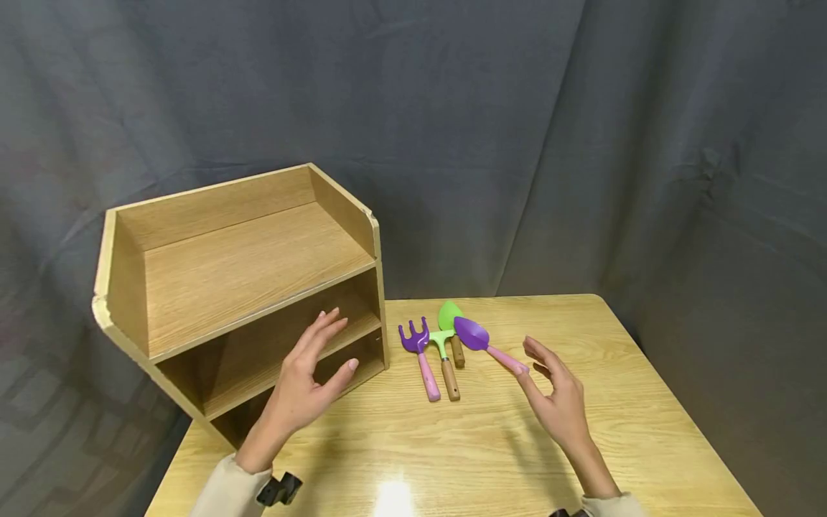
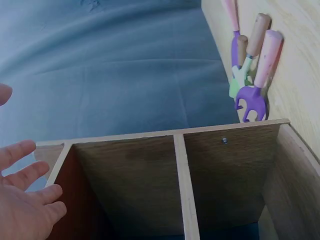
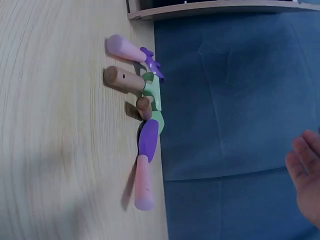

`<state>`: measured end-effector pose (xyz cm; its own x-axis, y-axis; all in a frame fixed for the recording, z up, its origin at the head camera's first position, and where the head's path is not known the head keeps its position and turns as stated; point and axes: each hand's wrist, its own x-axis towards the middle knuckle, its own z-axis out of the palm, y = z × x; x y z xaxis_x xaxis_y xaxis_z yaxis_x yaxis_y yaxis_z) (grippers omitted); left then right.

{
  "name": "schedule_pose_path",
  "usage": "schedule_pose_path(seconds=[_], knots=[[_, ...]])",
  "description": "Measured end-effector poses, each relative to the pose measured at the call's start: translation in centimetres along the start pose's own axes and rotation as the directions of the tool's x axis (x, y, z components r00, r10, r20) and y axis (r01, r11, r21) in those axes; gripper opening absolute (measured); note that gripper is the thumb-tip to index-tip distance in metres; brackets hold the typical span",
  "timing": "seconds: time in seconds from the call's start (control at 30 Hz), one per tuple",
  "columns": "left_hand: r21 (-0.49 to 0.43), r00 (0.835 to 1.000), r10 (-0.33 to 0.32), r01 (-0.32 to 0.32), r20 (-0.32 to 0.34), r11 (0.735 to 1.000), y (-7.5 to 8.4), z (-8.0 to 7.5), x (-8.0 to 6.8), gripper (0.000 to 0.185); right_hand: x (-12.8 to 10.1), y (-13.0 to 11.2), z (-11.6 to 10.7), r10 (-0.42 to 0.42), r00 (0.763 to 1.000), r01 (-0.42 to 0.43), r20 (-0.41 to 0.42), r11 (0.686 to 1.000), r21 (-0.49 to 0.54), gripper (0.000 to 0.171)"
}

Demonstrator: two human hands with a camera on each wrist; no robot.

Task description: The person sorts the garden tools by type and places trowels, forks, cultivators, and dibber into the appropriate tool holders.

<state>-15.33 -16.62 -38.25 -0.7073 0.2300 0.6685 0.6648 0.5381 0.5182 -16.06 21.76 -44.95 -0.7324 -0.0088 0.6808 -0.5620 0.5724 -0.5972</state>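
Observation:
Small garden tools lie grouped on the table. A purple hand fork (image 1: pixel 414 337) has a pink handle; beside it lies a tool with a green T-shaped head and a wooden handle (image 1: pixel 450 380). Behind them is a green trowel (image 1: pixel 450 314), its wooden handle pointing toward me. A purple trowel (image 1: pixel 472 334) with a pink handle overlaps the green one. My right hand (image 1: pixel 561 406), fingers relaxed, hovers near the pink handle; the right wrist view shows a gap between them. In front of the wooden shelf (image 1: pixel 258 258), my left hand (image 1: pixel 300 391) is raised with fingers spread, holding nothing.
The shelf stands at the table's left, with a tray-like top and two open compartments facing me. Grey curtain (image 1: pixel 452 143) hangs behind and along the sides. The wooden table (image 1: pixel 491 459) ends at a right edge (image 1: pixel 672 402) beside the curtain.

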Motion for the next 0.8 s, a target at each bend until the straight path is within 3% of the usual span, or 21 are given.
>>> schedule_pose_path(seconds=[0.23,0.43,0.6,0.8], knots=[[-0.011,0.995,0.029,-0.031,-0.100,0.999,0.1,-0.6,0.2,0.054,-0.8,-0.2,1.2,0.125,0.990,-0.112,-0.065,0.978,0.177,0.047],[-0.018,0.990,0.024,-0.027,-0.140,0.999,0.6,-1.1,0.5,0.051,-1.5,-0.2,2.1,0.326,0.944,-0.292,-0.046,0.895,0.336,0.036],[-0.023,0.986,0.015,-0.019,-0.163,1.000,1.1,-1.7,0.7,0.048,-2.0,0.1,2.8,0.407,0.913,-0.371,-0.018,0.849,0.375,0.031],[-0.008,0.973,0.075,-0.078,-0.219,0.997,1.5,-2.8,1.3,0.045,-2.7,0.5,3.4,0.438,0.899,-0.406,-0.004,0.836,0.368,0.030]])
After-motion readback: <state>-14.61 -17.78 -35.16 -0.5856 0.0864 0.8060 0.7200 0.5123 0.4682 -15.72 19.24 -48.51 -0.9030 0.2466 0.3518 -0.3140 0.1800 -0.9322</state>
